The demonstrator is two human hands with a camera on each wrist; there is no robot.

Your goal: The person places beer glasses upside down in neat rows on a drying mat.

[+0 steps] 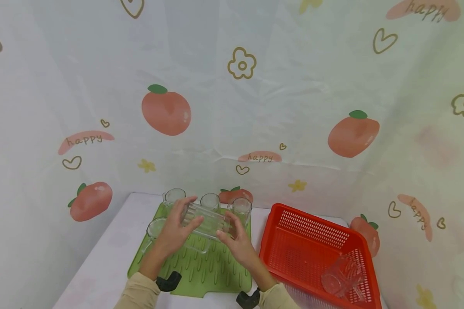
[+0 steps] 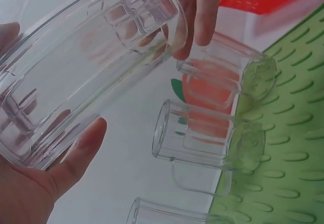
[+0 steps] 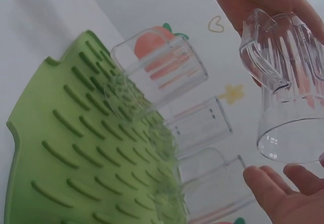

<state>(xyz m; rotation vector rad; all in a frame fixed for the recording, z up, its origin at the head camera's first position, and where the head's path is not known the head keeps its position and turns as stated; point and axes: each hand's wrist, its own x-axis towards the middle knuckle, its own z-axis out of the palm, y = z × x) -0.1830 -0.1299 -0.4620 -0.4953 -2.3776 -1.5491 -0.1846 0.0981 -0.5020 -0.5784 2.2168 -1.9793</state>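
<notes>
A clear glass mug (image 1: pixel 206 219) lies on its side in the air over a green ribbed mat (image 1: pixel 216 268), held between both hands. My left hand (image 1: pixel 174 231) grips its left end, with the thumb along the near side. At the other end, my right hand (image 1: pixel 237 242) holds the glass between thumb and fingers. In the right wrist view a ribbed wall and a curved handle (image 3: pixel 266 67) show on the mug, and the right fingertips (image 3: pixel 263 181) are right at its rim. Several clear mugs (image 2: pixel 202 140) stand on the mat's far and left parts.
Right of the mat stands a red perforated basket (image 1: pixel 294 253) with clear glassware (image 1: pixel 340 277) in its near right corner. A white table (image 1: pixel 96 262) carries both. Behind it hangs a white curtain (image 1: pixel 212 116) printed with fruit and hearts.
</notes>
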